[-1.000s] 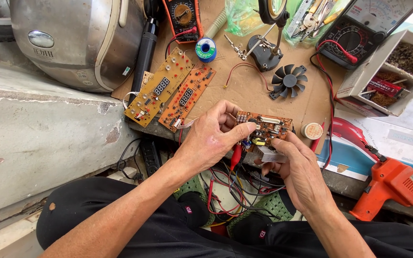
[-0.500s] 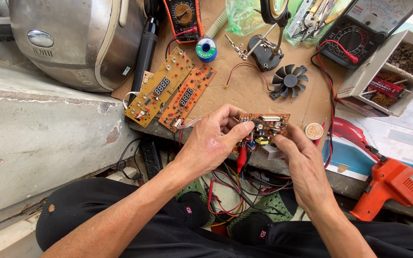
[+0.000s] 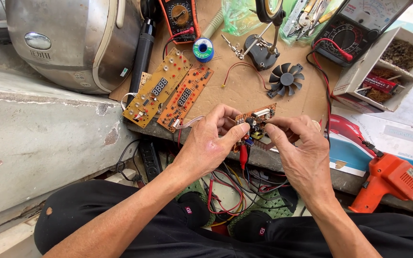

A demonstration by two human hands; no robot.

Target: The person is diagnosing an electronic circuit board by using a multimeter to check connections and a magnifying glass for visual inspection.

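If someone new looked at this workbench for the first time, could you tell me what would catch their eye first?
Most likely the small brown circuit board at the centre, pinched between the left hand and the right hand above a tangle of red and black wires. Next, two orange display boards lying side by side on the cardboard to the upper left, beside a large silver rice cooker. An orange glue gun lies at the right edge.

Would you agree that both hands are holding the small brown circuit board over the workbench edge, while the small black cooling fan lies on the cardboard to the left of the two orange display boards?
Not quite: the head view shows the small black cooling fan lying to the right of the two orange display boards, not the left. The left hand and right hand do hold the small brown circuit board.
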